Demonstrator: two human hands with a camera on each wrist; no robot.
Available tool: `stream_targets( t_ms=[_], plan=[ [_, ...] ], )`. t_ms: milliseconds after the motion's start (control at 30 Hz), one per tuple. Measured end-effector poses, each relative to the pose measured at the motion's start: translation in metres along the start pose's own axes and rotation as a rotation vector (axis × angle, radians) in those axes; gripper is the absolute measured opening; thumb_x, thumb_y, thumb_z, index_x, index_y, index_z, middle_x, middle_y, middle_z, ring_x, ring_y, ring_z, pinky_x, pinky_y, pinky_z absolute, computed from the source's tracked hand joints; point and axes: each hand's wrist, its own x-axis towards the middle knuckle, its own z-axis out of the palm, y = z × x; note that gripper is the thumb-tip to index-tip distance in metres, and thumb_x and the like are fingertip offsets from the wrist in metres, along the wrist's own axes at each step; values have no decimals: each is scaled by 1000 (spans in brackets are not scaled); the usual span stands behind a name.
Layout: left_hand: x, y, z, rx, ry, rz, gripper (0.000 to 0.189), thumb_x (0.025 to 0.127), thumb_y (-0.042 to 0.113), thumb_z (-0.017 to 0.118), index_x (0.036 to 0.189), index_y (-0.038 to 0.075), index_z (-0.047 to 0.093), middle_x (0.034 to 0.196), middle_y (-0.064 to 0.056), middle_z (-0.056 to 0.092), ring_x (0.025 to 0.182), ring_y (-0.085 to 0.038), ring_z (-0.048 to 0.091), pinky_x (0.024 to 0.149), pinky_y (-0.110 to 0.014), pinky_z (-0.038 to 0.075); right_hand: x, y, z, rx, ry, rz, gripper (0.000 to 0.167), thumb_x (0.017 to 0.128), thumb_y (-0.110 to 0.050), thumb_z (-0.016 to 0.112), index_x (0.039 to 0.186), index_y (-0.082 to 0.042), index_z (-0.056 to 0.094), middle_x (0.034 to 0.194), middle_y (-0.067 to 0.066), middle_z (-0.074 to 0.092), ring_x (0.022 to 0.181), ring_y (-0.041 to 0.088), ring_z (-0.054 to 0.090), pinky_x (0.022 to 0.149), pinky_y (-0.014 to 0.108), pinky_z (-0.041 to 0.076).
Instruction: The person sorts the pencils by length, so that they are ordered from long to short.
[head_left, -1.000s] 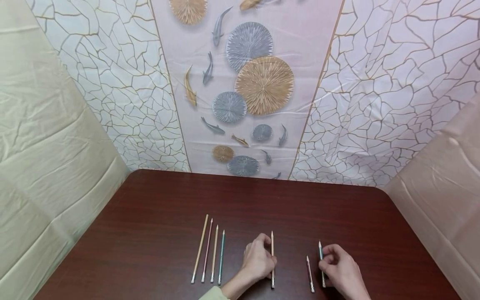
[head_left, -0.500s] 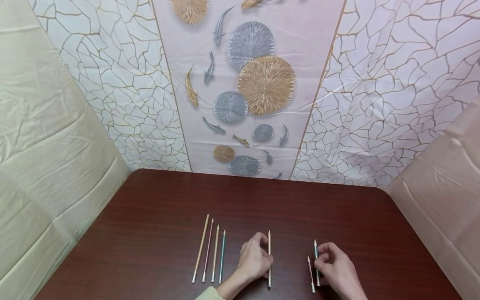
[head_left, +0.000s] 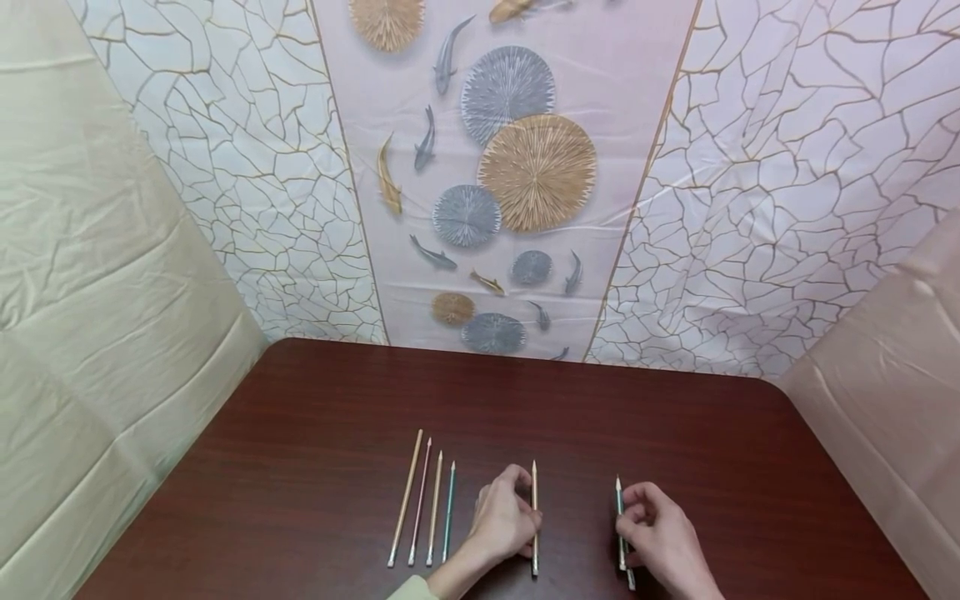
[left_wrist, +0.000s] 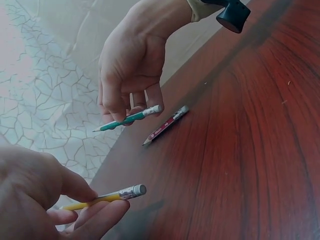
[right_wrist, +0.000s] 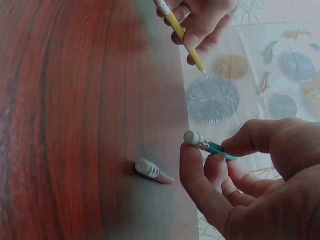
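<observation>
My left hand (head_left: 501, 518) pinches a yellow pencil (left_wrist: 112, 197) between thumb and fingers, its point facing the far side and its white eraser toward me. To the right, my right hand (head_left: 666, 533) pinches a short green pencil (left_wrist: 131, 118) near its middle, raised above the table. A short red pencil (left_wrist: 167, 124) lies on the table close below it; the head view has it mostly hidden behind the green one. Left of my left hand, a row holds a long tan pencil (head_left: 406, 498), a red pencil (head_left: 421, 500), a yellow pencil (head_left: 435, 507) and a green pencil (head_left: 449, 510).
The dark reddish-brown wooden table (head_left: 510, 400) ends at a patterned curtain (head_left: 525, 325) at the back. Plain cream cloth (head_left: 135, 333) hangs along the left, and a similar cloth (head_left: 885, 350) hangs on the right.
My right hand has carried the green pencil leftward until it overlaps the red pencil in the head view. My left hand has shifted slightly left with the yellow pencil, closer to the row.
</observation>
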Motion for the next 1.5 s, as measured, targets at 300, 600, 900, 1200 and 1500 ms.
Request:
stream_targets(
  t_ms=[300, 600, 900, 1200, 1500],
  plan=[
    [-1, -1, -5, -11, 4, -2, 38, 74, -12, 68, 108, 1, 58, 66, 1, 63, 36, -13, 57, 36, -29, 47, 0, -1, 6, 33, -12, -19, 35, 73, 9, 60, 106, 1, 55, 78, 4, 56, 53, 20, 57, 47, 34, 53],
    [-2, -2, -11, 3, 2, -5, 38, 74, -12, 68, 108, 1, 59, 65, 1, 63, 35, -13, 57, 36, -29, 47, 1, -8, 13, 34, -29, -28, 34, 72, 9, 59, 105, 0, 55, 78, 3, 54, 60, 17, 57, 48, 35, 54],
    [-5, -3, -13, 25, 21, 12, 36, 73, -11, 69, 105, 2, 59, 61, 3, 63, 34, -12, 56, 35, -28, 46, 1, -11, 19, 33, -33, -43, 34, 71, 9, 58, 103, -1, 55, 76, 5, 54, 59, 18, 58, 48, 34, 54],
    [-5, -5, -22, 52, 33, 1, 37, 73, -12, 70, 106, 1, 60, 61, 2, 63, 34, -12, 56, 36, -27, 46, 1, -15, 28, 51, -41, -52, 34, 71, 8, 59, 103, -1, 55, 77, 8, 57, 60, 18, 58, 48, 34, 54],
    [-5, -8, -30, 120, 64, 6, 39, 73, -11, 72, 108, 2, 60, 61, 2, 63, 33, -10, 55, 39, -25, 47, 1, -16, 34, 56, -49, -60, 34, 71, 9, 60, 103, -2, 55, 76, 2, 56, 60, 19, 59, 48, 34, 54]
  ],
)
